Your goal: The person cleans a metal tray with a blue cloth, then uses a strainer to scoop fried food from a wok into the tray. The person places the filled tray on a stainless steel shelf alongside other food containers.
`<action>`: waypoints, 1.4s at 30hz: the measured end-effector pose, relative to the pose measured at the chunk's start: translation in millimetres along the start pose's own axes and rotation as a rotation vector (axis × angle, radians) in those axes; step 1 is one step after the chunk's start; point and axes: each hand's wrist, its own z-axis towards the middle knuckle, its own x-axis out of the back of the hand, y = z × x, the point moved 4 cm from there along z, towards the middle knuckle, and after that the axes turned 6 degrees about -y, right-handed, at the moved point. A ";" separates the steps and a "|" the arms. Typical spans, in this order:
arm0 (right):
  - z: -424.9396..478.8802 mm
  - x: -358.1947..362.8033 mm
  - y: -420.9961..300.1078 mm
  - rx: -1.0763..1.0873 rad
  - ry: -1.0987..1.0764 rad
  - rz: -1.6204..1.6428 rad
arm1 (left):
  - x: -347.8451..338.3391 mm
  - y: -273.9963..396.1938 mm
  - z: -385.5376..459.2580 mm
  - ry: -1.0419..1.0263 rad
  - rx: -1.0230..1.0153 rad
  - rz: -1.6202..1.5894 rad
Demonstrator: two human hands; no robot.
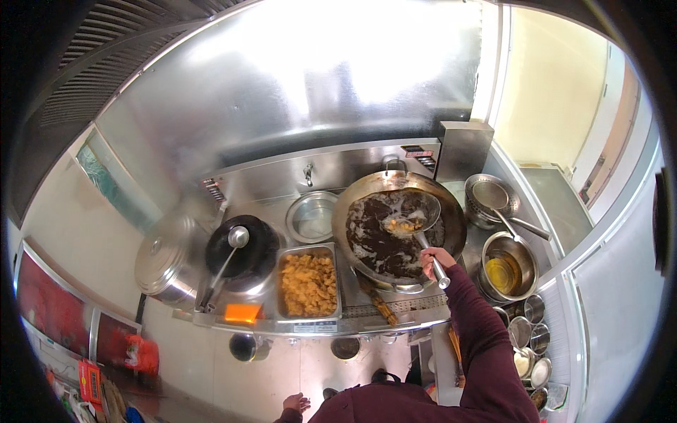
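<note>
My right hand point(437, 262) grips the metal handle of a large perforated skimmer point(429, 211). The skimmer's bowl sits in the dark, foaming oil point(370, 243) of a wide wok point(344, 211), and a few golden fried pieces point(406, 226) lie in it. Down by my body, over the floor, my left hand point(299, 403) hangs with its fingers loosely bent and nothing seen in it. Left of the wok, a rectangular steel pan point(282, 313) is heaped with golden-brown fried pieces point(309, 283). A bamboo wok brush point(382, 304) lies at the wok's near edge.
A black wok point(219, 248) with a ladle point(238, 237) stands further left, near a lidded steel pot point(169, 259). Behind the pan are a round basin point(312, 217) and a faucet point(308, 173). On the right are strainers point(489, 194), a bowl of yellow oil point(502, 275) and several small containers point(534, 306).
</note>
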 end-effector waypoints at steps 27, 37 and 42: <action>-125.3 -147.5 93.7 0.286 -0.061 -0.216 | 7.3 34.5 19.3 -0.070 -0.038 0.133; -124.5 -110.6 131.6 0.151 -0.107 0.012 | 62.7 27.4 16.7 0.045 -0.009 0.197; -150.4 -173.3 121.8 0.387 -0.107 -0.077 | 70.3 26.6 10.2 -0.004 -0.001 0.166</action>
